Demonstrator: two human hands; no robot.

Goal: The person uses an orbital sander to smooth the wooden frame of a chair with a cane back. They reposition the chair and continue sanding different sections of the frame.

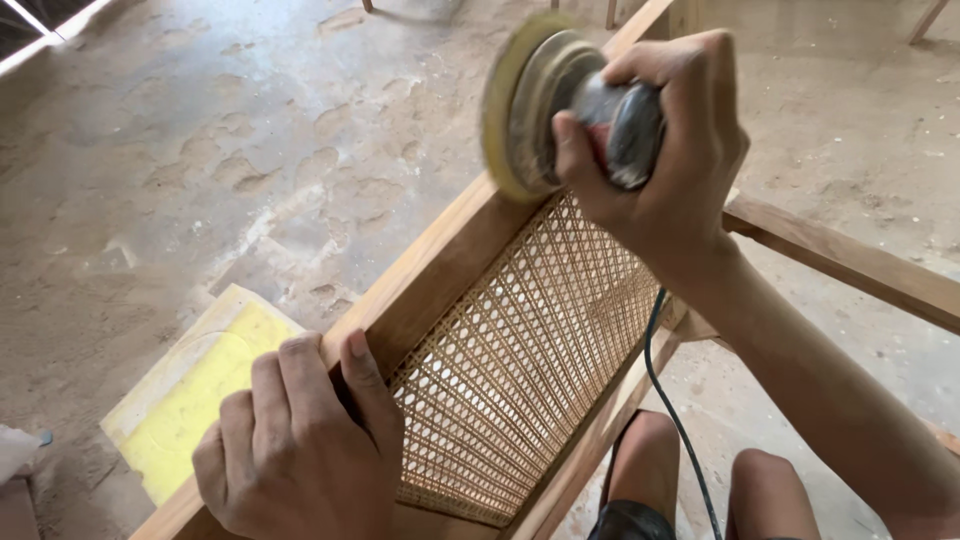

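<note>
dust and pale scuffs cover the concrete floor (200, 150) across the left of the view. low at the left a yellow pad (195, 395) lies flat on a light wooden board (228, 305), with a faint round mark pressed into the yellow. a scrap of white stuff (15, 450) shows at the far left edge, too cut off to tell what it is.

just right of the pad the left hand (295, 445) is clenched around the top rail of a wooden frame (425, 285), fingers curled over the near side and thumb laid along the rail's edge. the frame runs slanting from bottom left up to the top centre. inside it sits a woven cane panel (520, 350), a tan open lattice held between the rails.

further right, above the panel and at the upper stretch of the rail, the right hand (665, 150) is wrapped tight on a power sander (575, 110). its round yellow-edged disc is blurred and stands tilted, its lower edge at the rail; whether it touches cannot be told. a dark cable (672, 400) hangs from under the wrist down past the panel's right side.

at the bottom two bare knees (700, 480) show. to the right another wooden bar (850, 265) slants over the floor.
</note>
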